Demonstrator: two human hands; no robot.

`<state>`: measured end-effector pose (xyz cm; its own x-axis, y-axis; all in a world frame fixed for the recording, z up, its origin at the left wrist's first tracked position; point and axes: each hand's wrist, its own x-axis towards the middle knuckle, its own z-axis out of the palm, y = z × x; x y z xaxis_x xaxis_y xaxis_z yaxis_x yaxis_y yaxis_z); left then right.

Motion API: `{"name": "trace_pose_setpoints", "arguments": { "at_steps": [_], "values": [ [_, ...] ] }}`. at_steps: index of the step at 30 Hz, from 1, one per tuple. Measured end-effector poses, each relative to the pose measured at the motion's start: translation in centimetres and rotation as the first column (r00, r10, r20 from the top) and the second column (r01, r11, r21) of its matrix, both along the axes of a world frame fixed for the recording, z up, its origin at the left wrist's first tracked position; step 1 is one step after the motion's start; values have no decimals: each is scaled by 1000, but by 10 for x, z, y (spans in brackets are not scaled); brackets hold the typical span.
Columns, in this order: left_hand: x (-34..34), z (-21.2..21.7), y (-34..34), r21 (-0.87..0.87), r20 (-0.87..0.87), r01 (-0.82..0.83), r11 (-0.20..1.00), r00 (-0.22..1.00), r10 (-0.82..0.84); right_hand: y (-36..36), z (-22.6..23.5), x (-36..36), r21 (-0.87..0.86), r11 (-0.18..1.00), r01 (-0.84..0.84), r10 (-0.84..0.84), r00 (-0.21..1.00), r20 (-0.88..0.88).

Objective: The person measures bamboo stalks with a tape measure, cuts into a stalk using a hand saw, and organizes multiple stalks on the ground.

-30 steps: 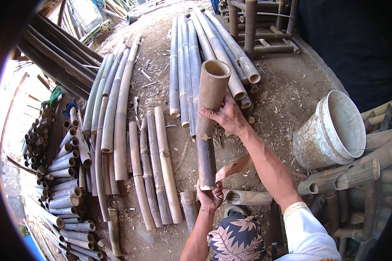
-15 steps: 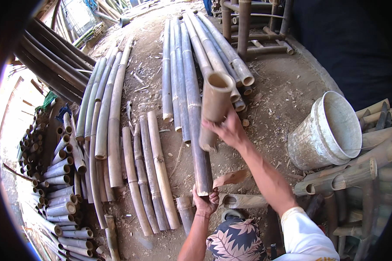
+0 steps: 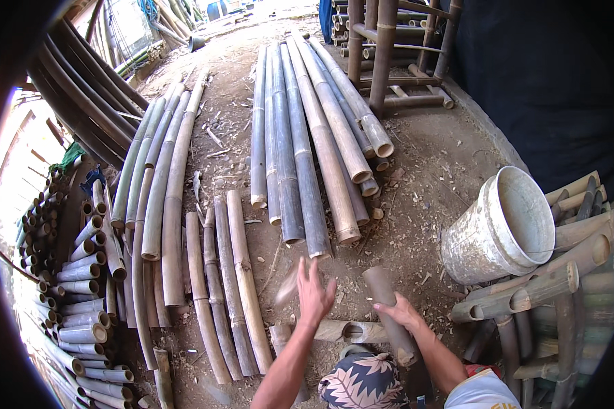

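Observation:
My left hand (image 3: 314, 294) is open, fingers spread, just below the near end of a long dark bamboo pole (image 3: 313, 221). That pole lies among several long poles fanned out on the ground. Beside this hand a pale, blurred piece (image 3: 288, 286) shows, too smeared to name. My right hand (image 3: 404, 313) is closed around a short, thick bamboo section (image 3: 382, 285), which tilts with its lower end toward me. Between and below the hands, a bamboo piece with a cut hole (image 3: 331, 331) lies on the ground.
A dirty white bucket (image 3: 476, 232) stands at the right, near notched bamboo poles (image 3: 542, 294). Shorter bamboo lengths (image 3: 242, 273) lie left of centre. Stacked cut bamboo (image 3: 82, 300) fills the far left. A bamboo frame (image 3: 383, 54) stands at the back, beside a dark cloth (image 3: 532, 75).
My left hand has let go of the dark pole's end, which now lies farther from me. My right hand has lowered the short bamboo section toward me.

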<state>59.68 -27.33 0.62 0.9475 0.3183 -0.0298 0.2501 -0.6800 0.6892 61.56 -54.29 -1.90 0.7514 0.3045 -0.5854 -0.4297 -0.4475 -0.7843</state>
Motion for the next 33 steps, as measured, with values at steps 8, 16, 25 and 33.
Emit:
{"name": "trace_pose_setpoints", "arguments": {
  "at_steps": [8, 16, 25, 33],
  "values": [
    [-111, -18, -9, -832, -128, -44, 552, 985, -116, 128, 53, -21, 259, 948, -187, 109, 951, 288],
    [-166, 1, 92, -906, -261, -332, 264, 927, 270, 86, 14, -66, -664, 573, -479, 769, 594, 235],
    [-180, -32, 89, -789, -243, -429, 441, 876, 418, 14, -73, -83, -658, 662, -358, 742, 435, 511],
    [-165, -44, 54, -942, -304, -332, 54, 910, 282, 83, -53, -69, -727, 667, -163, 715, 416, 562]
  ]
}}
